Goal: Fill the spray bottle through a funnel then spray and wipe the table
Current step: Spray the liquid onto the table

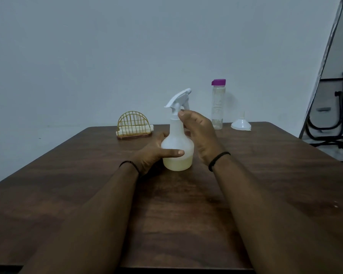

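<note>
A translucent white spray bottle [177,143] stands upright at the middle of the brown table [186,214], with pale yellowish liquid in its bottom part and its white trigger head screwed on. My left hand [156,153] grips the bottle's wide body, thumb across the front. My right hand [200,133] is at the neck just under the trigger head, fingers curled round it. A white funnel [241,123] lies mouth down at the back right. Folded white cloth or napkins [135,131] sit in a gold wire holder [134,123] at the back left.
A clear plastic bottle with a purple cap [217,104], nearly drained, stands at the table's far edge beside the funnel. A plain wall rises right behind the table. A black metal frame [329,115] and a leaning board stand off to the right.
</note>
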